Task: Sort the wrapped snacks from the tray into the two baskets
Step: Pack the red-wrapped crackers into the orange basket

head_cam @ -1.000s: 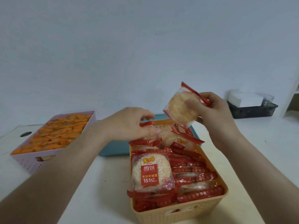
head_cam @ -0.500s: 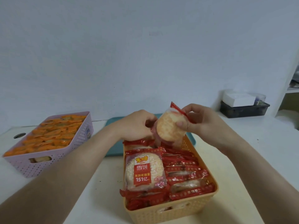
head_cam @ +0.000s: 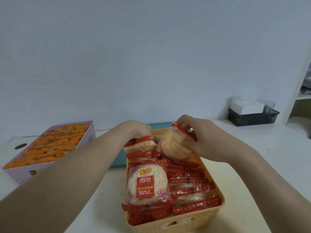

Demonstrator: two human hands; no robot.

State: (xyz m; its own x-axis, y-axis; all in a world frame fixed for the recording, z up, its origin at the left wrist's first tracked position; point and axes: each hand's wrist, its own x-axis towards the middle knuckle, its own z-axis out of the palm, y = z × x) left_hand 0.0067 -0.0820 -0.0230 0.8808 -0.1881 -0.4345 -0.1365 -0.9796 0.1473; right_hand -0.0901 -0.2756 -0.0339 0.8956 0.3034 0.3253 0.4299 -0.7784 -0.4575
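Pinched at its red top seam by curled fingers [head_cam: 186,121] of right hand [head_cam: 207,138]: wrapped rice cracker [head_cam: 173,146], tilted over far end of orange basket [head_cam: 218,211]. Gripped by left hand [head_cam: 134,130] just beside it: second packet [head_cam: 143,145], standing in the basket. Behind, on pale surface [head_cam: 252,157]: teal tray [head_cam: 117,162]; far left, purple basket [head_cam: 91,132] of orange packets [head_cam: 55,145]. Blank wall [head_cam: 151,56] beyond. Clear wrappers, red ends, round pale crackers.

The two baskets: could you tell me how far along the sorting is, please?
Done: the purple basket holds orange packs, the orange basket many red packs. In hand: the right hand holds a red-wrapped cracker over the orange basket; the left hand grips another pack there. Left: unclear, the teal tray is mostly hidden.
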